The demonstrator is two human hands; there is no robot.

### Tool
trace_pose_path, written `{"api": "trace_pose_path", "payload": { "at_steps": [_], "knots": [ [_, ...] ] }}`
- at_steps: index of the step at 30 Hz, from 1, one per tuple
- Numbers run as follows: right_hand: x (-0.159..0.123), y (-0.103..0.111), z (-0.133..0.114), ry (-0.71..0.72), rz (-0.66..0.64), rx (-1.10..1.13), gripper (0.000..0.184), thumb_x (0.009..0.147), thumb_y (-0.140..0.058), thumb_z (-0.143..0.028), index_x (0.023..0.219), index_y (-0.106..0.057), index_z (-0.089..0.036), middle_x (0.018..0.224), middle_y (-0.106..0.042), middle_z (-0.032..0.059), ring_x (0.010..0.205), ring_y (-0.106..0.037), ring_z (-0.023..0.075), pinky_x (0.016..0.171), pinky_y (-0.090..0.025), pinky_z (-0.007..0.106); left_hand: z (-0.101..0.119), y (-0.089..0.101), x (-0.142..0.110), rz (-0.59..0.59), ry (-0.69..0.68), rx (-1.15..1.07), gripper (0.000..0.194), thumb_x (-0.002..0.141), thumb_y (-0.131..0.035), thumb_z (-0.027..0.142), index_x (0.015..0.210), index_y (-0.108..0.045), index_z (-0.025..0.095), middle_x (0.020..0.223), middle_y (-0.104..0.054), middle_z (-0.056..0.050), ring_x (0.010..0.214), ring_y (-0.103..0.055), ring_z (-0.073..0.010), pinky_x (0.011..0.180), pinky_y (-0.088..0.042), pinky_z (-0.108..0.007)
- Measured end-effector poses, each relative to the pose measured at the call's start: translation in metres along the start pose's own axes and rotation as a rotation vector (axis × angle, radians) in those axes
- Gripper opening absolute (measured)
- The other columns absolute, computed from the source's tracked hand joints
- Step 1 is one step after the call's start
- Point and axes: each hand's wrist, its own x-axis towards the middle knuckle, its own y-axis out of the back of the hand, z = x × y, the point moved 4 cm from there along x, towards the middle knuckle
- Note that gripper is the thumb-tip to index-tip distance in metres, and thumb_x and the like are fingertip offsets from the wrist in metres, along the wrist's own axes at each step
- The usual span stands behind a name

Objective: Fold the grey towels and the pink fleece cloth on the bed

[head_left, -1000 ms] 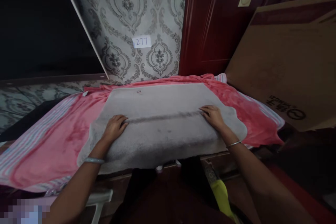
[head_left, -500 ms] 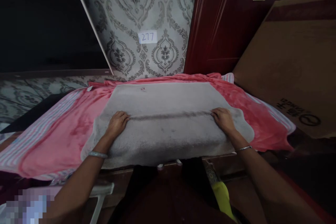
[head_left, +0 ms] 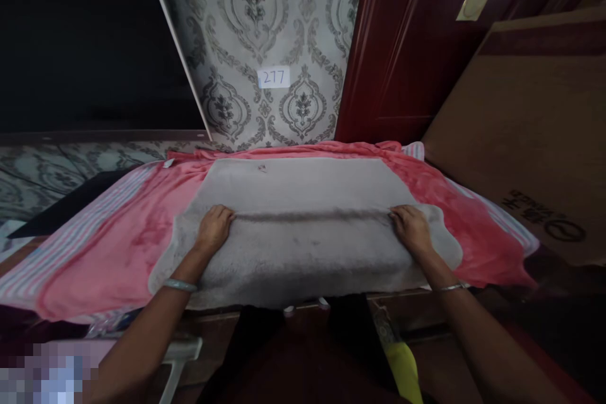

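Note:
A grey plush towel (head_left: pixel 303 265) lies spread over a pink blanket (head_left: pixel 108 240), its near part hanging down at the front edge. Across its middle runs a low dark crease (head_left: pixel 307 214). At the left end of that crease my left hand (head_left: pixel 215 227) is closed, thumb and fingers pinching the towel. My right hand (head_left: pixel 411 227) pinches the towel at the crease's other end, fingers bent. Both palms face down, and the cloth between them looks fairly taut. A small dark mark shows near the towel's far left corner.
A dark television screen (head_left: pixel 95 44) stands at the back left before patterned wallpaper (head_left: pixel 255 31). To the right are a dark red door (head_left: pixel 402 44) and a large cardboard box (head_left: pixel 530 120). A pale frame bar (head_left: pixel 182 353) and something yellow (head_left: pixel 404 369) are below the front edge.
The view has shifted slightly, so the scene sits a little lower. My right hand has moved slightly outward to the right. Both hands still pinch the towel.

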Motion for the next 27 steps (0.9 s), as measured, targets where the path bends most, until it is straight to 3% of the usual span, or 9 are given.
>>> {"api": "trace_pose_path", "payload": {
  "at_steps": [10,15,21,27],
  "knots": [
    [-0.009,-0.006,0.007,0.043,-0.007,0.018,0.031,0.096,-0.047,-0.034,0.095,-0.073,-0.018,0.092,-0.073,0.0133,0.086,-0.066,0.0285,0.081,-0.054,0.044,-0.022,0.006,-0.003,-0.153,0.005,-0.002,0.021,0.093,-0.05,0.025,0.1,-0.068,0.019,0.105,-0.069,-0.015,0.104,-0.062,-0.0308,0.093,-0.049,-0.046],
    [-0.009,-0.011,0.01,0.008,-0.04,-0.06,0.033,0.093,-0.048,-0.031,0.109,-0.074,-0.017,0.101,-0.074,0.0145,0.094,-0.067,0.0309,0.085,-0.053,0.047,-0.031,0.011,-0.005,-0.123,0.036,-0.026,0.016,0.092,-0.05,0.027,0.094,-0.065,0.02,0.097,-0.068,-0.013,0.098,-0.062,-0.0295,0.088,-0.05,-0.045],
    [-0.011,-0.005,0.01,-0.002,-0.085,-0.098,0.033,0.094,-0.046,-0.033,0.095,-0.076,-0.017,0.097,-0.076,0.0151,0.091,-0.068,0.0307,0.085,-0.052,0.047,-0.034,0.01,-0.006,-0.109,0.018,-0.026,0.018,0.092,-0.048,0.031,0.087,-0.062,0.02,0.093,-0.066,-0.014,0.095,-0.061,-0.031,0.089,-0.05,-0.046],
    [-0.015,0.013,0.004,-0.023,-0.077,-0.088,0.034,0.095,-0.044,-0.034,0.092,-0.075,-0.019,0.091,-0.076,0.0139,0.084,-0.069,0.0297,0.081,-0.053,0.044,-0.031,0.024,-0.009,0.049,0.067,-0.015,0.017,0.091,-0.045,0.03,0.083,-0.059,0.023,0.089,-0.064,-0.014,0.093,-0.061,-0.0305,0.088,-0.051,-0.046]
  ]
}}
